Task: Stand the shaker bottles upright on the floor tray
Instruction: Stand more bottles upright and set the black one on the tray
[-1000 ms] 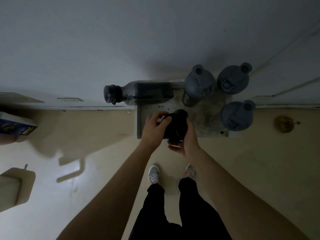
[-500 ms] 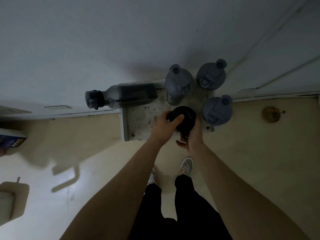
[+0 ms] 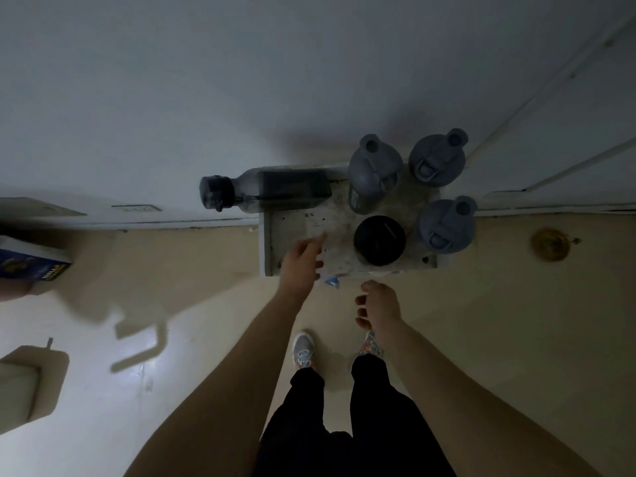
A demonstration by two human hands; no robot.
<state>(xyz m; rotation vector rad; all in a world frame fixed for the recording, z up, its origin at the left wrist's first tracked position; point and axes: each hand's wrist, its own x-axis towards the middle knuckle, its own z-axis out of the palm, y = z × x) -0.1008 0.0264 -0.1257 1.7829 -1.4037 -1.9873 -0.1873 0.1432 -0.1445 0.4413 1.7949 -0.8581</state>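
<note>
A stained white floor tray (image 3: 296,232) lies against the wall. Three grey shaker bottles stand upright on it: one at the back middle (image 3: 373,172), one at the back right (image 3: 437,158), one at the front right (image 3: 447,225). A black-lidded bottle (image 3: 379,239) stands upright between them at the front. A dark clear bottle with a black cap (image 3: 268,191) lies on its side across the tray's back left edge. My left hand (image 3: 303,259) hovers open over the tray's front left. My right hand (image 3: 378,306) hangs empty in front of the tray, fingers loosely curled.
A wall rises behind the tray, with a door frame (image 3: 550,132) to the right. A round brass fitting (image 3: 550,244) sits in the floor on the right. A blue box (image 3: 31,266) and a pale object (image 3: 27,387) are at the left. My feet (image 3: 304,351) stand just before the tray.
Both hands let go of the black-lidded bottle, which now stands on the tray. My left hand moved left over the tray; my right hand pulled back toward me.
</note>
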